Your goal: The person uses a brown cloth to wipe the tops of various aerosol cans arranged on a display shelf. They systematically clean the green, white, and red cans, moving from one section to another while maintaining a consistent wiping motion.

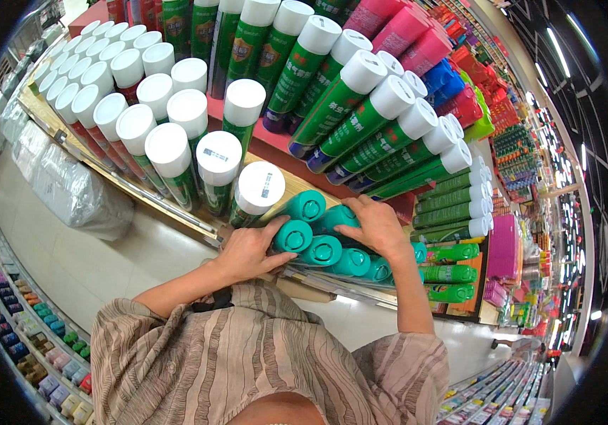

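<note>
Near the centre of the frame, the left hand [246,251] grasped a teal-capped can [293,236] between thumb and fingers, while the right hand [376,227] gripped a second teal can [330,219] just to its upper right. White-capped green cans [302,76] filled the upper middle.

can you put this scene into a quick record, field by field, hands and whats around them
left hand: touching the front-left teal bottle; firmness of grip unclear
right hand: touching the rear-right teal bottle; firmness of grip unclear
beyond the hands: white-capped green cans
right of the teal group: green bottles
floor at left: plastic-wrapped bundle
clothing: brown patterned top
</note>
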`<state>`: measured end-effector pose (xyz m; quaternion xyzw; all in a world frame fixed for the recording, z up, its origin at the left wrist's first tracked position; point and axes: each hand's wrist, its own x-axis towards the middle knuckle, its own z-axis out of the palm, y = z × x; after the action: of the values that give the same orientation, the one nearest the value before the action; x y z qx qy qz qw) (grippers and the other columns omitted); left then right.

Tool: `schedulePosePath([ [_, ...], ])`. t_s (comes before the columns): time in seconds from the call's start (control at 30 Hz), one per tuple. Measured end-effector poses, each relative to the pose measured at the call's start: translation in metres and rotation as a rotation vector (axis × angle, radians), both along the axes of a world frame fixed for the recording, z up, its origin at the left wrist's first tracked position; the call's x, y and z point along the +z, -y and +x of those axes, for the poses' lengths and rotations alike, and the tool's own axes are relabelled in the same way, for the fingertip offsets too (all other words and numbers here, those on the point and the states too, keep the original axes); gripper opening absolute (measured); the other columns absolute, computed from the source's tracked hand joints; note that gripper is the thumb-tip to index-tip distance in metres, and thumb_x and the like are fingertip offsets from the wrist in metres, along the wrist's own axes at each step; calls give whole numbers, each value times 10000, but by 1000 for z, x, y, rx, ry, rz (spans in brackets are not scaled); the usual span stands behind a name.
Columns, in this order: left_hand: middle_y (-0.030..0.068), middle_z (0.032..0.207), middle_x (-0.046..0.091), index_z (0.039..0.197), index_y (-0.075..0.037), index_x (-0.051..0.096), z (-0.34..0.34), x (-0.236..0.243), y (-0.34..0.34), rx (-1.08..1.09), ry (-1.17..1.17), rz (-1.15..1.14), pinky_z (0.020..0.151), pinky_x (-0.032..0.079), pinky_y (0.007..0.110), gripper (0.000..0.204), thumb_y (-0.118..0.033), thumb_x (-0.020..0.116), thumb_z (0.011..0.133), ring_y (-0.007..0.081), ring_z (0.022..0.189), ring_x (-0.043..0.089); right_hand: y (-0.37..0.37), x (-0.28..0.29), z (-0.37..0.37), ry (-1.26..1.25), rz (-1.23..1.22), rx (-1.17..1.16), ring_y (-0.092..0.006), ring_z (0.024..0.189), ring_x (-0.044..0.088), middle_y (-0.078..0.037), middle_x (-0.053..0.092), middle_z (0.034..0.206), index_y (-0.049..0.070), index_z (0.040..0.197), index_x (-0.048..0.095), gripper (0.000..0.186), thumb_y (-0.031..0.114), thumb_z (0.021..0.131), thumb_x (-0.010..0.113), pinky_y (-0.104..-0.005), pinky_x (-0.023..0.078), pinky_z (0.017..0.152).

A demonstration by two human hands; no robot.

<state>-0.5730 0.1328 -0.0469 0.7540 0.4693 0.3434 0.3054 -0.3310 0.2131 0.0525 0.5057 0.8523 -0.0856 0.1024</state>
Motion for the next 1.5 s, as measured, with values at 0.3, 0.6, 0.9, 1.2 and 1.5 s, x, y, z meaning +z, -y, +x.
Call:
schedulePosePath([
  [0.3,192,647,610,1288,-37,448,0,-1,0,6,22,31,570,487,484,661,-440,664,811,396,604,609,-6,-2,17,-433,-111,212,-357,1140,498,-182,527,1214,39,1288,473,646,285,751,734,-422,424,962],
  [0.6,193,655,613,1285,-39,456,0,0,1,11,1,22,573,492,480,659,-437,672,807,397,612,611,-3,-9,-1,-262,-2,37,-386,952,593,-206,626,1012,-4,1095,583,507,319,741,748,-429,480,823],
  [0.9,193,671,619,1272,-41,475,2,2,1,27,14,21,576,499,466,649,-434,681,799,390,624,619,-8,-11,11,-401,-74,189,-378,1040,569,-205,602,1120,-2,1169,544,536,217,728,754,-416,466,891],
  [1.2,183,685,617,1293,-50,460,2,-6,1,28,-2,4,563,489,445,666,-392,718,782,382,627,621,32,22,19,-249,225,-42,-331,959,579,-147,624,979,23,1068,597,473,368,766,711,-402,473,810],
  [1.5,183,665,611,1289,-30,460,2,-4,-1,-3,-8,14,554,484,446,668,-386,717,786,383,615,619,84,-6,33,44,287,3,-269,874,549,-104,607,847,41,859,649,554,555,668,722,-396,444,777],
])
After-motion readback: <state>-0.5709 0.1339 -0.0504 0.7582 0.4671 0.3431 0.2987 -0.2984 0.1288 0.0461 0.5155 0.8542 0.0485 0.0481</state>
